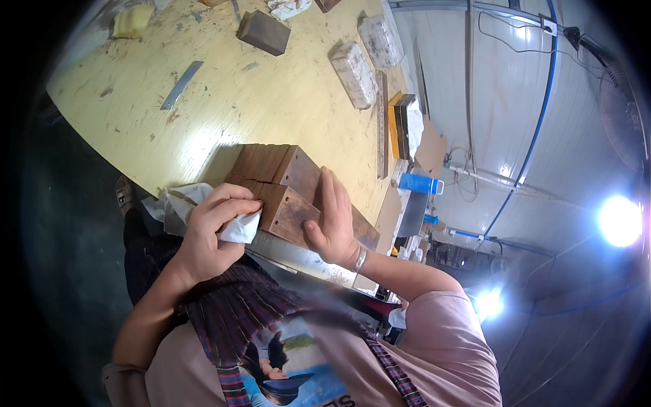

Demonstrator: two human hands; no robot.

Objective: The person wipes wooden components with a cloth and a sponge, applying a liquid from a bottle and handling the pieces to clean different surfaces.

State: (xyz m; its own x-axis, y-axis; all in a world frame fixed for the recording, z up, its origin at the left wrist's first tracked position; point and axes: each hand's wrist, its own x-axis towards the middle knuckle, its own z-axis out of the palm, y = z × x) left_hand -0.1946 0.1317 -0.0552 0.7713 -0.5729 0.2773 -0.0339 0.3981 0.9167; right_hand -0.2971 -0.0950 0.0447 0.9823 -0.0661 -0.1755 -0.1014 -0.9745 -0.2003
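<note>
Several brown wooden blocks point(288, 210) stand pressed together in two rows at the near edge of a pale yellow table point(224, 74). The nearest block has small dark holes at the corners of its face. My left hand point(215, 234) is closed around a folded white cloth point(242, 228), with its fingertips against the left end of the near row. My right hand point(336, 224) lies against the blocks' right side, fingers stretched out and thumb apart, holding nothing. Beside my left wrist, a crumpled whitish cloth point(183, 197) hangs at the table edge.
A dark brown block point(264, 32), a grey strip point(182, 85) and a yellow sponge-like piece point(133, 22) lie farther back. Two white-wrapped bundles point(354, 73) sit by the right edge, near a long wooden strip point(382, 125). A blue bottle point(419, 184) is beyond.
</note>
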